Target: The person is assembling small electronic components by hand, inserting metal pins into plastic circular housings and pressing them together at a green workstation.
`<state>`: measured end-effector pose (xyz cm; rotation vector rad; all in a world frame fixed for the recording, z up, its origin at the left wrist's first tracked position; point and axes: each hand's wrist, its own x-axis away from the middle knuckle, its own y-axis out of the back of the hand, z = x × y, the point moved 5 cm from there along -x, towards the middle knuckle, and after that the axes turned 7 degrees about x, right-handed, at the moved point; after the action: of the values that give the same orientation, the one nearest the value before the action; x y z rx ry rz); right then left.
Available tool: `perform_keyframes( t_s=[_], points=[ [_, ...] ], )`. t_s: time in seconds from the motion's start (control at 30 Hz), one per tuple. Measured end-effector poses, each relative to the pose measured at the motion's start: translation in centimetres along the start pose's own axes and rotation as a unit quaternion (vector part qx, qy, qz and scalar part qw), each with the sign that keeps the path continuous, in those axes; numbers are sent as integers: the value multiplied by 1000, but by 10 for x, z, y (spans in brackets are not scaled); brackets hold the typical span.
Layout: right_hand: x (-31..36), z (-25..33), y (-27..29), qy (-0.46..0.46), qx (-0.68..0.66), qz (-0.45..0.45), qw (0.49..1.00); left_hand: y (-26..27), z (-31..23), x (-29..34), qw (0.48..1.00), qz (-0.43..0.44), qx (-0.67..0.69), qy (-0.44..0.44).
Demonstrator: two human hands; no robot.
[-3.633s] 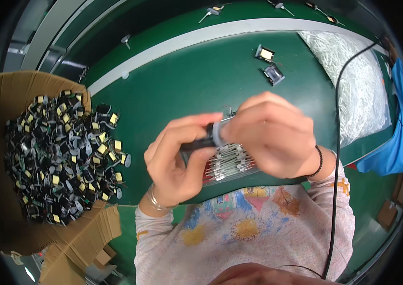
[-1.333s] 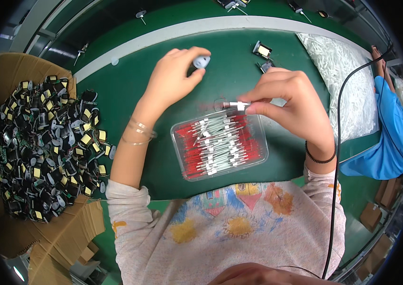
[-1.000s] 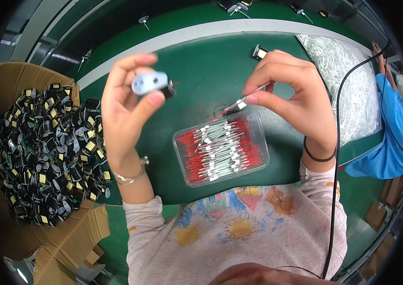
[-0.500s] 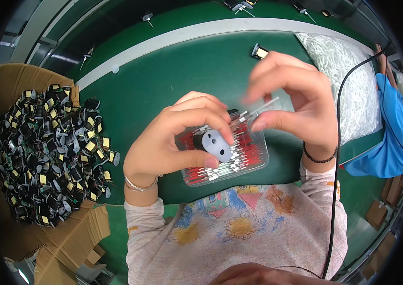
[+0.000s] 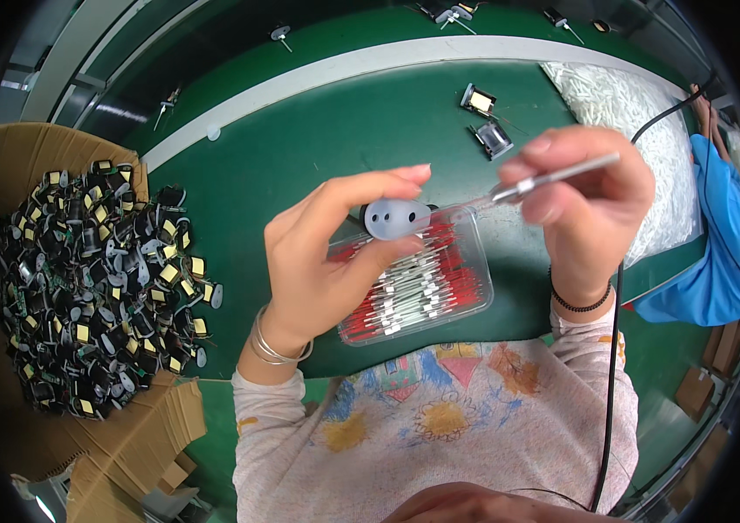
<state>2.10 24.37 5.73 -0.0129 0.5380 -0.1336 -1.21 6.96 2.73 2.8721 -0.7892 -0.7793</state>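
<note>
My left hand (image 5: 313,244) pinches a small black part with a grey oval cap (image 5: 393,218) between thumb and fingers; the cap faces up and shows several dark holes. To its right, my right hand (image 5: 605,196) is closed on a thin rod (image 5: 579,166). A white collar sits partway along the rod, and a fine reddish end points toward the capped part, with a gap between them. Beneath my left hand lies a clear plastic box (image 5: 488,292) of many white-and-red thin rods (image 5: 418,288).
On the left, a cardboard box (image 5: 126,427) holds a heap of black parts (image 5: 95,288). Two black parts (image 5: 477,98) lie beyond my right hand. A clear bag of white pieces (image 5: 675,166) and blue cloth (image 5: 701,270) are at right. A black cable (image 5: 616,375) hangs past my right arm.
My left hand has raised the capped part away from me and turned it. My right hand has moved right with the rod, uncovering a second black part on the table.
</note>
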Motion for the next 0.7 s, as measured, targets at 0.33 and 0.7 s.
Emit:
perform_keyframes(
  t_s=[0.33, 0.7],
  points=[
    [3, 21, -3, 143, 194, 75, 968, -2, -12, 1, 985, -13, -118, -123],
    [17, 32, -9, 269, 254, 141, 918, -2, -18, 2, 977, -32, -170, -124]
  ],
)
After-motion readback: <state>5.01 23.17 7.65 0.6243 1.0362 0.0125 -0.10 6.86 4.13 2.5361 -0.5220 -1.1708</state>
